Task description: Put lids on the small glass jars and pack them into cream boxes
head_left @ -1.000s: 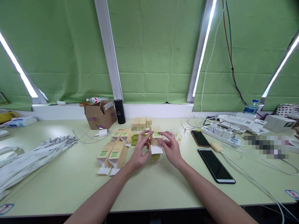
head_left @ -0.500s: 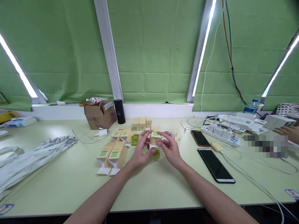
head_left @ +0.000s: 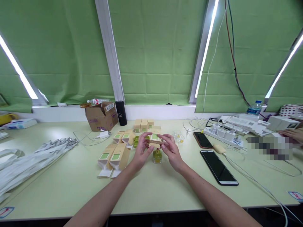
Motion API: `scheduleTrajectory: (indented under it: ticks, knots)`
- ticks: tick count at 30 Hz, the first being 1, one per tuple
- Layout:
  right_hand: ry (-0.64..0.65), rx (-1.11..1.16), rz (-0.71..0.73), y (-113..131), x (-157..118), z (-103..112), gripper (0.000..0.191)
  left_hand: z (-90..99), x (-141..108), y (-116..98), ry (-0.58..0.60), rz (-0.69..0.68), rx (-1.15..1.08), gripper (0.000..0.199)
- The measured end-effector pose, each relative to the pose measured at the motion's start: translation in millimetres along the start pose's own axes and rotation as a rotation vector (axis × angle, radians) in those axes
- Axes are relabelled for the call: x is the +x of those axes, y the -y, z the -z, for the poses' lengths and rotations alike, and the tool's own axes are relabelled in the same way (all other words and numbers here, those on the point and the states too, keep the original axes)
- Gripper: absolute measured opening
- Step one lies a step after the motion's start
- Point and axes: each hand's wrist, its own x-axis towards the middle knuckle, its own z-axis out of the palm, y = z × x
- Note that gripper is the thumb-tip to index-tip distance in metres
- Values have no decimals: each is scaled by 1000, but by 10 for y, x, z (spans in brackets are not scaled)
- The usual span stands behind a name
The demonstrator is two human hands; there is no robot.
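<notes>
Between my two hands is a small kraft paper box (head_left: 155,137) with a green window, its brown end flap towards me. My left hand (head_left: 142,150) grips its left side, thumb near the lower flap. On the opposite side, my right hand (head_left: 172,152) has its fingertips against the box. Just below it on the table stands a small clear jar with an olive-green lid (head_left: 157,156), apart from both hands. Green pieces (head_left: 136,142) lie left of my left hand, partly hidden. Beyond my right hand sit several clear jars (head_left: 178,137).
Larger kraft boxes with open white flaps (head_left: 119,156) stand at left, smaller kraft boxes (head_left: 144,125) behind. A cardboard carton (head_left: 101,116) and black cylinder (head_left: 121,113) are at the back. To the right lie two phones (head_left: 219,167), a power strip (head_left: 223,135), cables and another person's hand (head_left: 293,135).
The box has tipped, and its end flap now shows brown side out instead of white. My right fingers have come off the flap. The green-lidded jar is less covered.
</notes>
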Motion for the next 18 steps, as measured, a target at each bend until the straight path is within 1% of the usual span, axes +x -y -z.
scheduleTrajectory:
  ticks: [3, 6, 11, 18]
  knots:
    - [37, 18, 2, 4, -17, -11, 45, -6, 7, -31, -10, 34, -45, 51]
    - [46, 11, 18, -19, -26, -14, 44, -12, 12, -75, -28, 48, -64, 46]
    - [52, -36, 42, -38, -34, -21, 43, -19, 18, -119, -19, 71, -89, 43]
    - [49, -85, 66, -15, -49, -37, 45, -24, 20, -134, -54, 53, -56, 40]
